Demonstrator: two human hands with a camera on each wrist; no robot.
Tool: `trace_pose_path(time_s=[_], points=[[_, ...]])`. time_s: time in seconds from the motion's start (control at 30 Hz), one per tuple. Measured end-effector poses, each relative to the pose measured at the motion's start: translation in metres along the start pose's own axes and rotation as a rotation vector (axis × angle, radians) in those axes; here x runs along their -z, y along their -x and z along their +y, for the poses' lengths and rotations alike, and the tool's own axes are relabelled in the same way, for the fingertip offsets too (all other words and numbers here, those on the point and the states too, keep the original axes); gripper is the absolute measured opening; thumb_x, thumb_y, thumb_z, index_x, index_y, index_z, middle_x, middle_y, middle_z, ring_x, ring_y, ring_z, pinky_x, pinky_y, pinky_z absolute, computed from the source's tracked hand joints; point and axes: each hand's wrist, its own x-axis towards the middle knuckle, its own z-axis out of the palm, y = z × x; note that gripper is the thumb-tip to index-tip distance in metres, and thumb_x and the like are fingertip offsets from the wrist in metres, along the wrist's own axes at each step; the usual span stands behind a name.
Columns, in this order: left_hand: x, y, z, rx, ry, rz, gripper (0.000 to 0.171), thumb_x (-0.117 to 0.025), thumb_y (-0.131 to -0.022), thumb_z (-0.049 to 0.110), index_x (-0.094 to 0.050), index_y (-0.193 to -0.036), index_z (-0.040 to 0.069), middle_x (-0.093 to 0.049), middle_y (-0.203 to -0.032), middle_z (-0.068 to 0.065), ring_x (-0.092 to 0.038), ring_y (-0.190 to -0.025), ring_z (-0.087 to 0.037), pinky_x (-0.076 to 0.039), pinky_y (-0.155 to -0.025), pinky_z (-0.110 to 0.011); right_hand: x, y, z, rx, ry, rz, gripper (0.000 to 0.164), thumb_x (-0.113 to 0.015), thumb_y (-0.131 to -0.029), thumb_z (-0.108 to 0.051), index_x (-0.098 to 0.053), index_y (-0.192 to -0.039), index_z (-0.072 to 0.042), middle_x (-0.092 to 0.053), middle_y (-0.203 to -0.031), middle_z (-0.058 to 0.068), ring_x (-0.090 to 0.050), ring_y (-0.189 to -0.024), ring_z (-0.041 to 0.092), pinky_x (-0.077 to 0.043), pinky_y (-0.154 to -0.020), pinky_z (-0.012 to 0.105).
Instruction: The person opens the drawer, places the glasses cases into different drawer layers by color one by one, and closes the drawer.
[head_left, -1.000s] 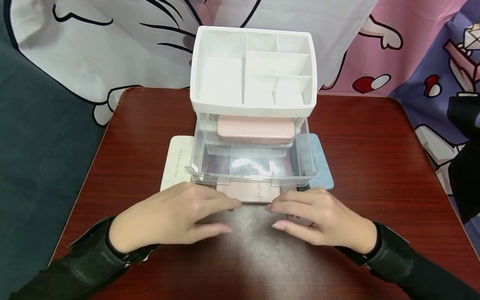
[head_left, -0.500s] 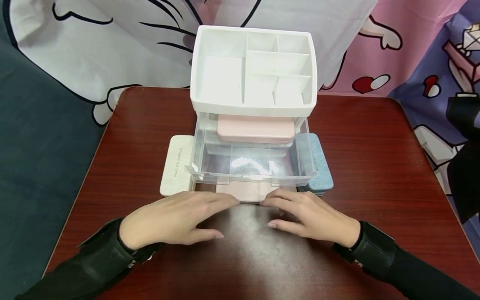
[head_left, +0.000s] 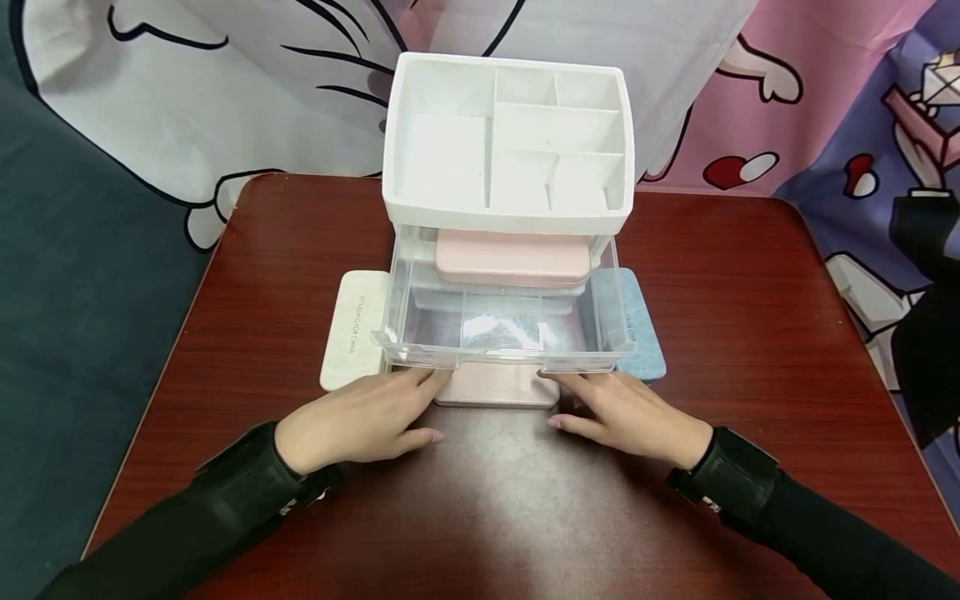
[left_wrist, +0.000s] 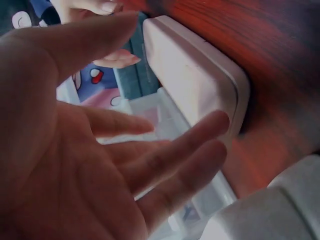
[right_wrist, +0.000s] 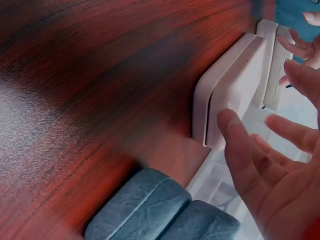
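Observation:
A pale pink case (head_left: 495,387) lies on the table, partly under the pulled-out clear drawer (head_left: 502,333) of a white desktop organizer (head_left: 506,223). At its left side is my left hand (head_left: 363,421), fingers extended and their tips reaching under the drawer front. On the opposite side my right hand (head_left: 630,417) also has its fingers stretched forward, tips hidden beneath the drawer. In the left wrist view fingertips overlap the pink case (left_wrist: 192,75); in the right wrist view a fingertip lies against or just before the case (right_wrist: 235,90). Actual contact cannot be told.
White cases (head_left: 355,329) stand left of the organizer, blue ones (head_left: 641,329) right of it. A second pink case (head_left: 513,257) shows above the drawer's back. The reddish-brown table (head_left: 510,517) extends towards me; a cartoon-print curtain (head_left: 225,92) hangs behind.
Both hands have moved forward from the lower pink case's front edge and spread to its two sides, with their fingertips now under the drawer. The organizer and cases look unmoved.

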Motion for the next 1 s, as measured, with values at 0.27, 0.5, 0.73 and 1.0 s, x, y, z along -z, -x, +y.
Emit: trace_pose_path(time_s=[0.27,0.5,0.73,1.0], points=[[-0.013,-0.015,-0.001,0.034,-0.012,0.092,0.063,-0.071,-0.086,0.038,-0.045,-0.131,0.003,-0.062,-0.109,-0.012,-0.067,-0.089,-0.028,-0.054,-0.077,-0.042,-0.007,-0.001,0.005,-0.068,-0.008,0.037,0.062,-0.069,-0.088,-0.041,-0.044,-0.139,-0.017,-0.063,-0.117,0.004,-0.059,-0.082,0.010,-0.051,-0.067,0.029],[-0.022,-0.026,-0.002,0.053,-0.016,0.135,0.059,-0.071,-0.086,0.038,-0.048,-0.127,0.003,-0.066,-0.104,-0.013,-0.067,-0.090,-0.029,-0.054,-0.079,-0.043,-0.013,-0.006,0.005,-0.110,0.007,0.044,0.063,-0.072,-0.087,-0.036,-0.044,-0.137,-0.011,-0.056,-0.088,0.000,-0.047,-0.068,0.008,-0.044,-0.062,0.026],[-0.029,-0.031,-0.003,0.049,-0.062,0.178,0.068,-0.074,-0.083,0.037,-0.047,-0.134,0.002,-0.064,-0.118,-0.013,-0.064,-0.105,-0.027,-0.052,-0.088,-0.042,-0.016,-0.008,0.001,-0.118,0.010,0.025,0.061,-0.073,-0.086,-0.033,-0.046,-0.134,-0.009,-0.062,-0.112,0.007,-0.061,-0.093,0.015,-0.053,-0.077,0.036],[-0.035,-0.036,-0.006,0.028,-0.105,0.213,0.075,-0.080,-0.078,0.032,-0.045,-0.136,-0.001,-0.057,-0.129,-0.019,-0.058,-0.116,-0.030,-0.047,-0.098,-0.044,-0.020,-0.010,-0.001,-0.118,0.038,0.021,0.064,-0.072,-0.087,-0.032,-0.042,-0.138,-0.009,-0.060,-0.102,0.006,-0.059,-0.083,0.014,-0.052,-0.071,0.033]])
